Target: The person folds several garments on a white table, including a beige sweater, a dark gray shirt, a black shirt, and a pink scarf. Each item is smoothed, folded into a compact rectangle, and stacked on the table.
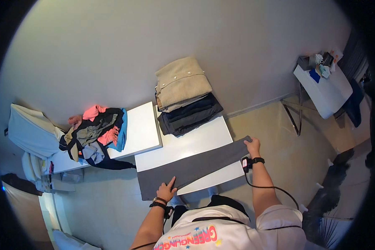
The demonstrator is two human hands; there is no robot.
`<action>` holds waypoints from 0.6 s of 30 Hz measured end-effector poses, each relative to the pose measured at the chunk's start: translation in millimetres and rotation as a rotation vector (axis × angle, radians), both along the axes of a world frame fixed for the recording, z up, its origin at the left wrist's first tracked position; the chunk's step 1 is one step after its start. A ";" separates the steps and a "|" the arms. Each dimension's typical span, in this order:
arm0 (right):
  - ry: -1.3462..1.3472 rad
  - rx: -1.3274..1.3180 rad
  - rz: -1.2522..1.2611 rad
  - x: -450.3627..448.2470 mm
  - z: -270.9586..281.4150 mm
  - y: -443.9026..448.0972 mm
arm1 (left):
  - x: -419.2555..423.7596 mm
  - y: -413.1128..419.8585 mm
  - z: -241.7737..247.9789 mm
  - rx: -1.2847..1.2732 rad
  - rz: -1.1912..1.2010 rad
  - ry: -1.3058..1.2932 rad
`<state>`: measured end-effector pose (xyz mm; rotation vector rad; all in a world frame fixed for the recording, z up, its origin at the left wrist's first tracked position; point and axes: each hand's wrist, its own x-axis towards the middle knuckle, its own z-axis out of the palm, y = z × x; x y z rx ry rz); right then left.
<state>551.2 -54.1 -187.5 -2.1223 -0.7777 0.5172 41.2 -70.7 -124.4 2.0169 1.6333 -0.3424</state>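
Note:
A pair of dark grey trousers (193, 167), folded lengthwise, lies across the white table (187, 150) in front of me. Its wide end hangs a little past the table's left edge. At the narrow right end, my right hand (253, 147) grips the hem. My left hand (167, 190) rests on the near edge of the wide part, index finger extended and the others partly curled. Farther back on the same table stands a stack of folded dark clothes (190, 114), topped by a folded beige knit cardigan (184, 81) with buttons.
A heap of mixed clothes (97, 134) covers part of the adjoining white surface (140, 125) at left, one dark sleeve hanging down. Behind both tables rises a wall (137, 56). Another white table (328, 90) with small items stands far right. A cable (278, 189) trails from my right wrist.

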 end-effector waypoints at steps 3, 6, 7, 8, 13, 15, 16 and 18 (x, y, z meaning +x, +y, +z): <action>-0.186 0.213 0.028 -35.1 22.6 9.3 | 16.7 11.2 5.7 -0.107 -0.009 0.071; -0.153 0.272 0.284 -113.2 84.5 7.2 | 6.9 17.3 -8.0 -0.187 -0.008 0.023; -0.154 0.314 0.389 -137.3 89.9 3.0 | 3.5 19.8 -13.4 -0.208 -0.012 -0.009; -0.168 0.316 0.482 -158.5 82.3 1.7 | 2.8 21.1 -15.4 -0.215 -0.012 -0.017; 0.284 0.281 0.697 -214.5 39.8 -6.4 | 4.3 21.6 -13.1 -0.253 0.003 -0.016; 0.303 0.311 0.566 -212.7 28.3 -0.5 | 6.7 22.6 -11.5 -0.254 0.021 -0.002; 0.106 0.344 0.512 -203.4 26.4 -0.2 | 6.3 19.0 -13.0 -0.264 0.036 0.003; -0.110 0.319 0.414 -185.4 37.1 1.4 | 2.5 20.4 -12.2 -0.285 0.037 -0.006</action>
